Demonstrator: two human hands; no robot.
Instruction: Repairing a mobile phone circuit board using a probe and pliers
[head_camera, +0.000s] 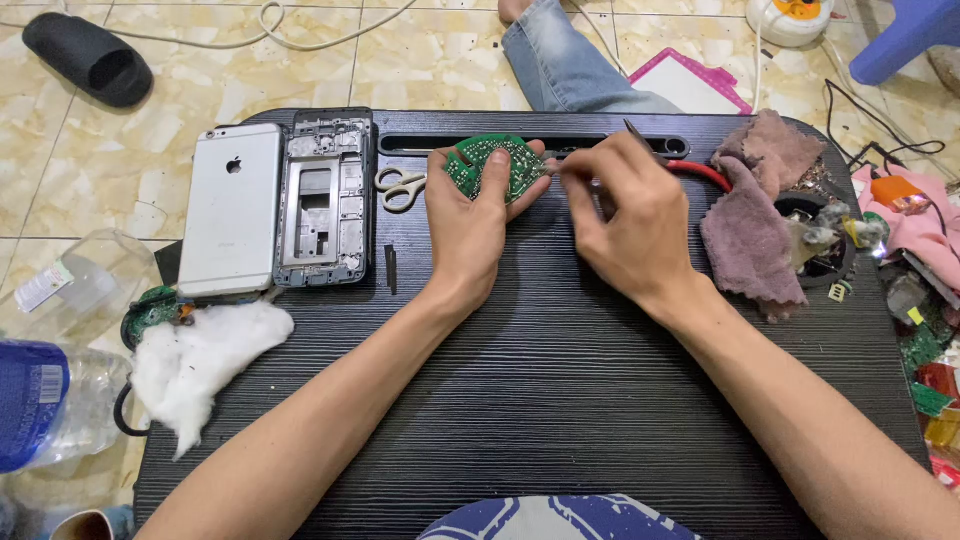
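Your left hand grips the round green circuit board at the far edge of the ridged black desk. Your right hand's fingers pinch thin metal tweezers beside it, near crumpled pinkish cloth.

Silver phone; scissors; cotton wad; black slipper

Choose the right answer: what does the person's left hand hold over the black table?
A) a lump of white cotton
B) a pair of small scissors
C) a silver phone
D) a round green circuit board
D: the left hand grips a round green circuit board, while the scissors, the cotton and the silver phone all lie untouched on the black table to its left.
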